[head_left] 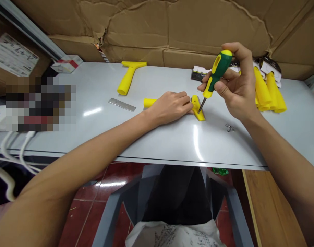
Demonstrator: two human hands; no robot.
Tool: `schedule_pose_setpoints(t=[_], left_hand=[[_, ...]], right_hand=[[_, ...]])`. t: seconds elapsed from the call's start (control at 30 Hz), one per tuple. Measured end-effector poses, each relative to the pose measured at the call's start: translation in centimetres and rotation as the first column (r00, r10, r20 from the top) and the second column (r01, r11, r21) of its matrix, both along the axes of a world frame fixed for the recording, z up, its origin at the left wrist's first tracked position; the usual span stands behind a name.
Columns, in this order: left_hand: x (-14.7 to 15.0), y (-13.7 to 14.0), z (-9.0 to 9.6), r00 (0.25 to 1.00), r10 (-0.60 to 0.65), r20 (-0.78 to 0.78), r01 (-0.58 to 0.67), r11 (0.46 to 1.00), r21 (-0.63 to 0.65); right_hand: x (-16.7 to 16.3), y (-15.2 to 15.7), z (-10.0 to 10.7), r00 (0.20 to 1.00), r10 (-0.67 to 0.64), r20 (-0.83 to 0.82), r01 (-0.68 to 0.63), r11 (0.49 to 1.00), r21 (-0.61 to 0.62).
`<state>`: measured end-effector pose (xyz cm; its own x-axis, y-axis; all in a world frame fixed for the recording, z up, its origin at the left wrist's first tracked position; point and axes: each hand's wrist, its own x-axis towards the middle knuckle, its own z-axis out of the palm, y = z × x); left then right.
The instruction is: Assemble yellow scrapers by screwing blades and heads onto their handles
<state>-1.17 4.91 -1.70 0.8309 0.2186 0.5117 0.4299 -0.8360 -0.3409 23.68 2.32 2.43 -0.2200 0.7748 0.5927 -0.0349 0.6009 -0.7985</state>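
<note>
Screw driving at the bench point(152, 145), from near to far. The loose screws point(230, 128), lying in a small cluster short of the right hand point(238, 87), are best left apart from the working spot, where a forearm cannot sweep them away. The scraper point(197, 109) should lie flat and firmly pinned, since its narrow head could twist under torque. The driver point(220, 67) leans to the right; good practice would bring its shaft square to the head, with steady downward pressure and short, slow turns, so that the tip does not slip towards the left hand point(172, 108). Whether a screw sits beneath the tip is too small to tell.

The scraper lies under and beside the left hand, which is closed over its handle; the grip underneath is hidden. The head projects just right of these fingers, below the right hand, which pinches the driver between thumb and fingers, one finger curled over its butt. The driver's tip meets the head. Left of the left hand, well apart, lies a flat blade point(122, 104); beyond it rests a spare scraper point(129, 77).
</note>
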Motion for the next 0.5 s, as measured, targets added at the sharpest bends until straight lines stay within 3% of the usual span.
schedule_pose_setpoints(t=[0.23,0.37,0.5], left_hand=[[-2.7,0.5,1.7,0.999,0.049,-0.002,-0.047,0.954,-0.296],[-4.4,1.1,2.3,0.999,0.050,-0.016,-0.052,0.922,-0.384],[-3.7,1.3,1.4,0.995,0.090,0.046,-0.064,0.916,-0.396]], right_hand=[[-0.1,-0.3,0.1,1.000,0.002,0.000,-0.002,1.000,-0.015],[-0.3,-0.4,0.4,1.000,-0.006,-0.009,0.006,1.000,0.020],[-0.1,-0.1,0.6,0.997,0.067,-0.024,-0.065,0.995,0.078]])
